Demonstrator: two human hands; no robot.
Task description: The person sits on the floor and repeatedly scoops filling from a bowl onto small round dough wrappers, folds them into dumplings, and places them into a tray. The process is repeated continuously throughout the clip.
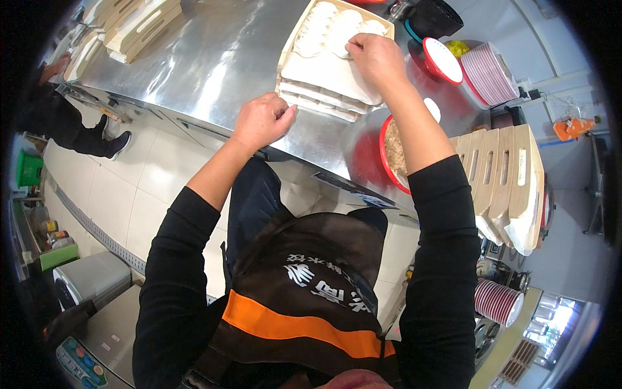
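Note:
A wooden tray (285,52) holds rows of white dumplings (315,30) at the far side of the steel worktop. Nearer to me a white cloth (324,78) covers part of the tray, and layered white sheets or cloths (330,101) stick out below it. My right hand (381,61) is over the tray's right side, thumb and fingertips pinched together beside the dumplings. Whether anything is between those fingertips is hidden. My left hand (262,120) is curled at the worktop's front edge, just left of the layers, with the thumb pointing right and nothing visible in it.
A red-rimmed bowl of minced filling (394,148) is under my right forearm. Stacked wooden trays (503,170) stand to the right, more trays (141,29) far left. Stacked bowls (490,73) and a black container (435,18) are at the back right. Another person's legs (87,129) show at left.

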